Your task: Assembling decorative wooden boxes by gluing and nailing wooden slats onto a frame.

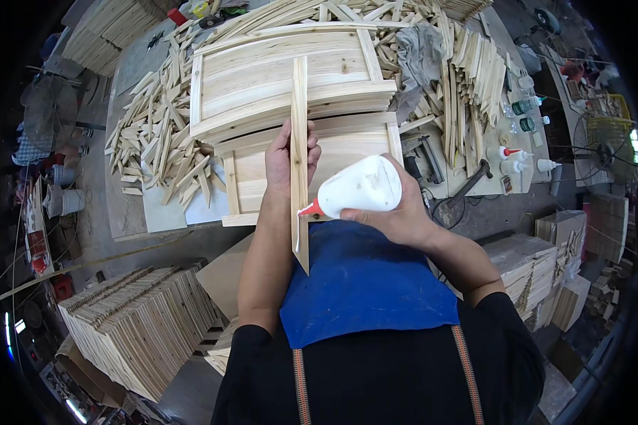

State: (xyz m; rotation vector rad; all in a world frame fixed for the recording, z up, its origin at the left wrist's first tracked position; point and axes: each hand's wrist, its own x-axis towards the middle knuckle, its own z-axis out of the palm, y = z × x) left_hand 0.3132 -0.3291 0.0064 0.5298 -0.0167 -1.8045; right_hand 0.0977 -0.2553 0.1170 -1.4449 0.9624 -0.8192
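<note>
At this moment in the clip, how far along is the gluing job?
Done: two slatted wooden frames lie assembled on the bench. In hand: the left hand holds a pointed wooden strip upright while the right hand tips a white glue bottle, red nozzle at the strip's edge. Left: many loose strips lie piled beside the frames.

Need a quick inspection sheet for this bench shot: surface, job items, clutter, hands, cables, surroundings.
Surface: workbench, mostly covered.
Job's things: wooden strip, pointed lower end; white glue bottle, red nozzle at the strip; wooden frames stacked behind.
Clutter: loose wood offcuts, grey rag, hammer, small bottles.
Grippers: left hand grips the strip; right hand grips the bottle.
Cables: nothing seen.
Surroundings: stacked slats, fan.
</note>
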